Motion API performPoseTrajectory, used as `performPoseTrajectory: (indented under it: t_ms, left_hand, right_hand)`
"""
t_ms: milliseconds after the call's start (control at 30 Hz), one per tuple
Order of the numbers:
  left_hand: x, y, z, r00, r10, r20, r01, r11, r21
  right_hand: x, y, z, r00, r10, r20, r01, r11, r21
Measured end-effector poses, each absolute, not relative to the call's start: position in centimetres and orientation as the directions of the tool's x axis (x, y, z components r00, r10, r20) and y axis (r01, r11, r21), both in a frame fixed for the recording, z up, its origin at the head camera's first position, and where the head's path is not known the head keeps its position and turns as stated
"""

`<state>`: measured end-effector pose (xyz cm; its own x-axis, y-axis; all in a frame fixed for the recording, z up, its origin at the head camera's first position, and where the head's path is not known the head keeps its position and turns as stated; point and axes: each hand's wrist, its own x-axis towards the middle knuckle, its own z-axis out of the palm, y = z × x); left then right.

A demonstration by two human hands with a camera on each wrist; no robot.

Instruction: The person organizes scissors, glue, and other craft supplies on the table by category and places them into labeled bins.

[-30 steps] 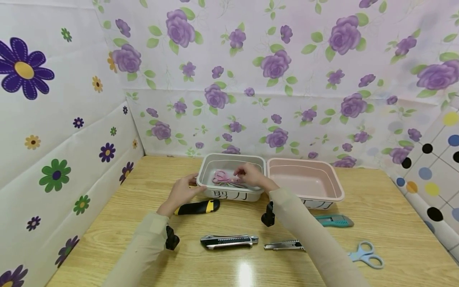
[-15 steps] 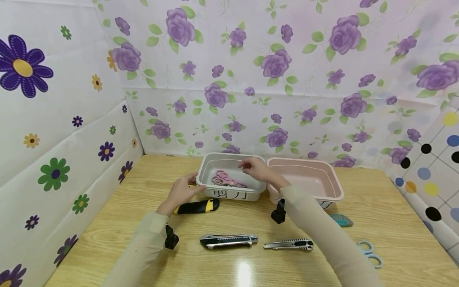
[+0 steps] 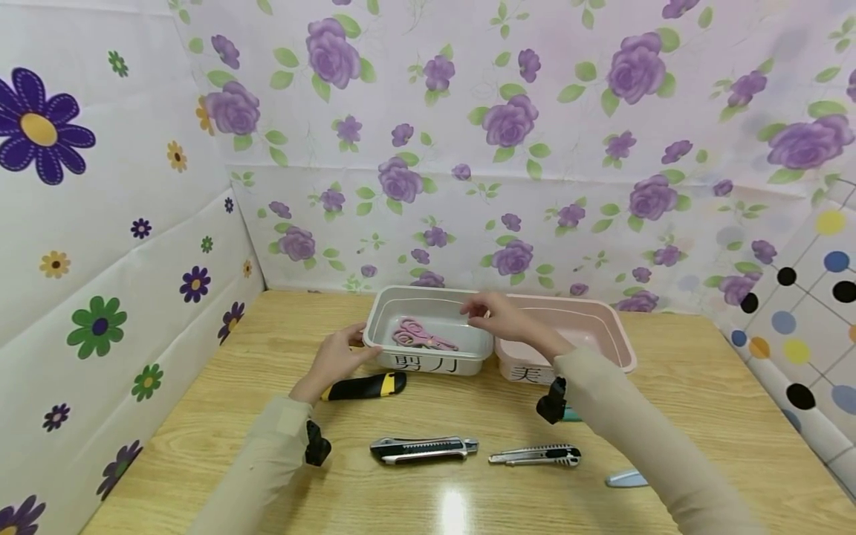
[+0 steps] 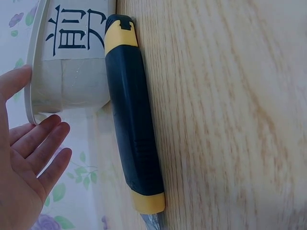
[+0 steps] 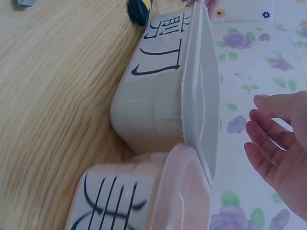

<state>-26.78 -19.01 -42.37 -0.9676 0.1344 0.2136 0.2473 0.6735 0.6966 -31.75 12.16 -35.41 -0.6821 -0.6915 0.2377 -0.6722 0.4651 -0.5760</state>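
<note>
My left hand [image 3: 334, 362] rests at the left end of a grey plastic bin [image 3: 438, 357], its thumb on the rim and its loosely extended fingers [image 4: 41, 139] against the end. Pink scissors [image 3: 423, 336] lie on the floor of this bin. Above the bin's right end hovers my right hand [image 3: 500, 316], with nothing between its relaxed fingers [image 5: 266, 143]. To the right stands a pink plastic bin [image 3: 598, 306], partly covered by the right hand and forearm. A black-and-yellow utility knife [image 4: 129, 105] lies just in front of the grey bin, below my left hand.
Nearer on the wooden table [image 3: 374, 494] lie a black-and-silver box cutter [image 3: 424, 449] and a slim silver cutter [image 3: 535, 455]. A teal cutter [image 3: 572, 414] and light blue scissors [image 3: 626, 479] are mostly hidden under the right sleeve. Flowered cloth [image 3: 461, 223] hangs behind the bins.
My right hand has let go of the pink scissors in the grey bin, risen and moved right towards the pink bin. My left hand has stayed at the grey bin's end.
</note>
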Motion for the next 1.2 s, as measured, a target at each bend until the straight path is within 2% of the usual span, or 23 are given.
performPoseTrajectory:
  t_ms: [333,533,667,833,1033,1200]
  left_hand:
    - [-26.8,-18.9,-42.3,-0.969,0.142,0.202,0.244,0.667,0.704]
    - [-26.8,-18.9,-42.2,-0.968,0.138,0.21,0.247,0.66,0.71]
    - [-26.9,-19.0,-42.5,-0.967,0.133,0.217,0.249,0.661,0.707]
    - [-26.9,-19.2,-42.7,-0.969,0.128,0.213,0.243,0.671,0.7]
    - [-26.9,-19.2,-42.6,-0.967,0.135,0.216,0.249,0.679,0.691]
    - [-27.0,-19.0,-42.6,-0.97,0.127,0.208,0.237,0.682,0.692]
  right_hand:
    - [-29.6,16.5,-35.9,-0.661,-0.72,0.211,-0.69,0.472,-0.549]
    - [-27.6,19.9,-35.9,-0.688,-0.702,0.185,-0.666,0.509,-0.545]
    - [-26.3,22.6,-36.0,-0.69,-0.692,0.211,-0.675,0.512,-0.53]
    - [-24.7,26.2,-36.7,-0.686,-0.697,0.208,-0.662,0.479,-0.576]
    - [-22.6,30.6,-37.7,-0.767,-0.632,0.115,-0.567,0.583,-0.582]
    - [-20.9,33.5,-39.7,-0.802,-0.588,0.109,-0.537,0.627,-0.564]
